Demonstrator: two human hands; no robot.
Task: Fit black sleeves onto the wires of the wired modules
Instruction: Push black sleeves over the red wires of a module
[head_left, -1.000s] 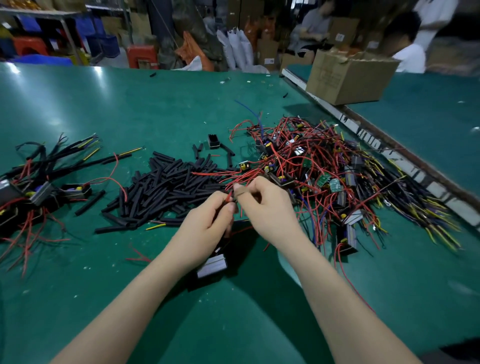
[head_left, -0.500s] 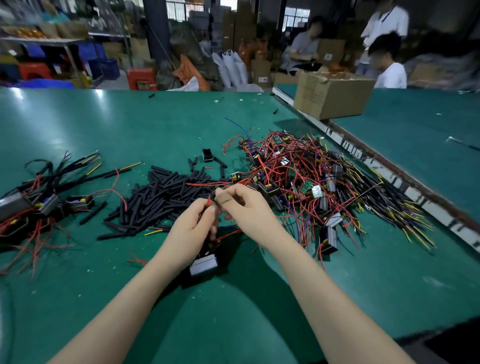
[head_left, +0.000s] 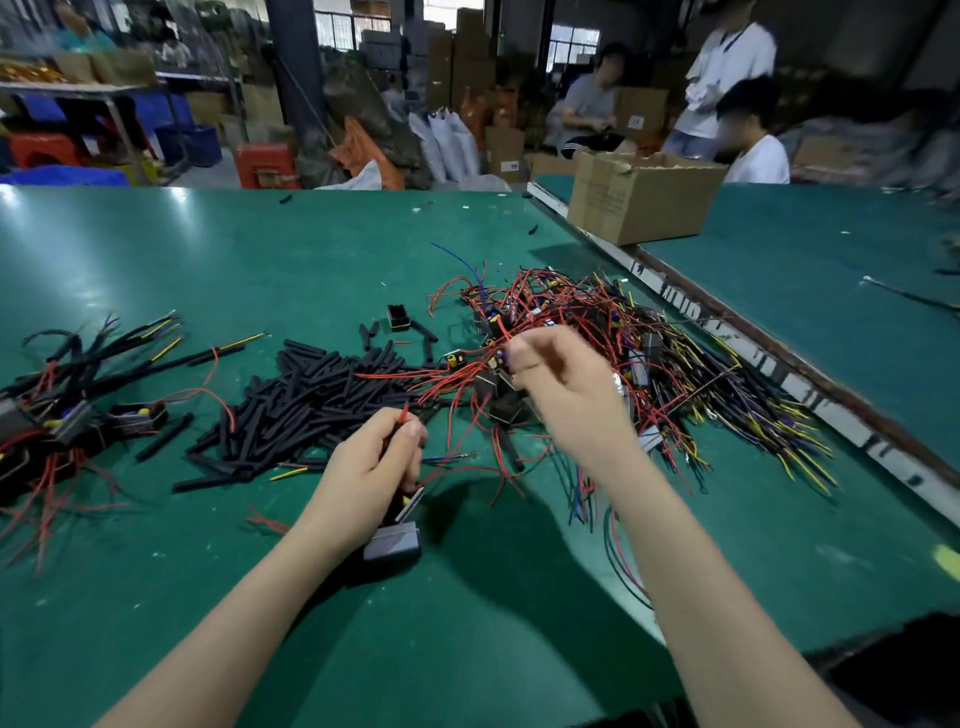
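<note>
My left hand (head_left: 366, 467) grips the red wires of a wired module (head_left: 393, 540), whose grey block hangs below my palm; a red wire tip sticks up past my thumb. My right hand (head_left: 563, 387) is blurred in motion over the tangled pile of red-, yellow- and blue-wired modules (head_left: 639, 353), apart from my left hand. Whether its fingers pinch anything is unclear. A heap of loose black sleeves (head_left: 311, 400) lies on the green table (head_left: 218, 260) just left of both hands. Modules with black sleeves on their wires (head_left: 67, 410) lie at the far left.
A pale rail (head_left: 810, 400) runs diagonally along the table's right side, with another green table beyond it. An open cardboard box (head_left: 641, 200) sits at the back right. People work behind it. Stray sleeves and a small black part (head_left: 399, 318) lie mid-table.
My right hand has let go at my left hand's fingertips and swung up and right over the module pile. My left hand still holds the same module. The view has tilted upward.
</note>
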